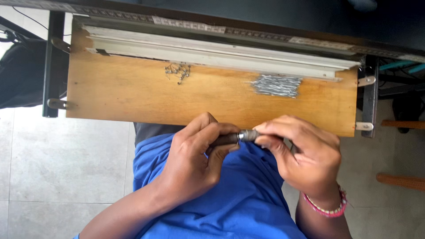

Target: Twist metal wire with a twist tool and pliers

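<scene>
The person's two hands meet just in front of the near edge of the wooden tabletop [133, 99], above a lap covered by a blue shirt [239, 199]. Both hands hold one small tool [237, 137], a short dark stick with a shiny metal tip. The left hand [197, 155] has its grip wrapped around the dark part of the tool, with the fingers curled and the thumb pressed on it. The right hand [305, 155] has its grip pinching the shiny metal tip between the thumb and the first fingers. The right wrist wears a red and white bead bracelet [327, 208]. The tool lies sideways, right beside the near edge of the tabletop. On the tabletop, well behind the right hand, sits a grey heap of thin metal pins [276, 85]. Further along the tabletop, behind the left hand, is a smaller messy bunch of bent wire bits [178, 71]. A long white rail [221, 51] lies along the far edge of the tabletop, just behind both heaps. Metal brackets [59, 104] stick out at the ends of the tabletop. Under the tabletop is a grey tiled floor [57, 163].
</scene>
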